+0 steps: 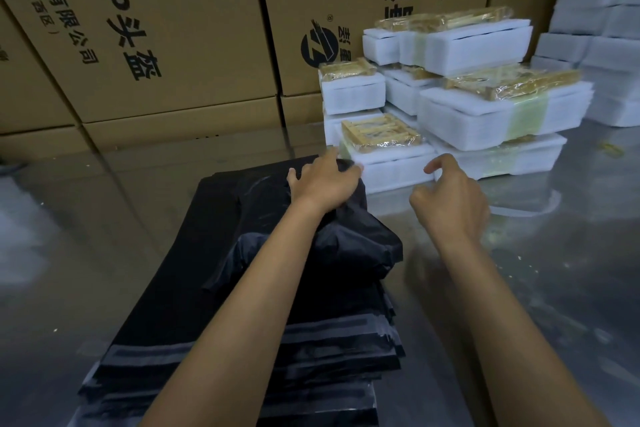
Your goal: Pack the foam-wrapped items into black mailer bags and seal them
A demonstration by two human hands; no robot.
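A stack of black mailer bags (pixel 194 288) lies on the floor in front of me, grey seal strips toward me. On top of it sits a crumpled, bulging black bag (pixel 346 250). My left hand (pixel 322 184) rests on that bag's far end, fingers spread toward the nearest foam-wrapped item (pixel 391 166), a white foam block with a plastic-wrapped wooden piece on top. My right hand (pixel 450 198) hovers just right of it with loosely curled fingers, holding nothing. More foam-wrapped items (pixel 498 114) are piled behind.
Large printed cardboard boxes (pixel 166 45) form a wall behind the bags and the pile. Plain white foam blocks (pixel 602 28) are stacked at the far right. The glossy grey floor (pixel 554 253) stretches to the right and left of the bag stack.
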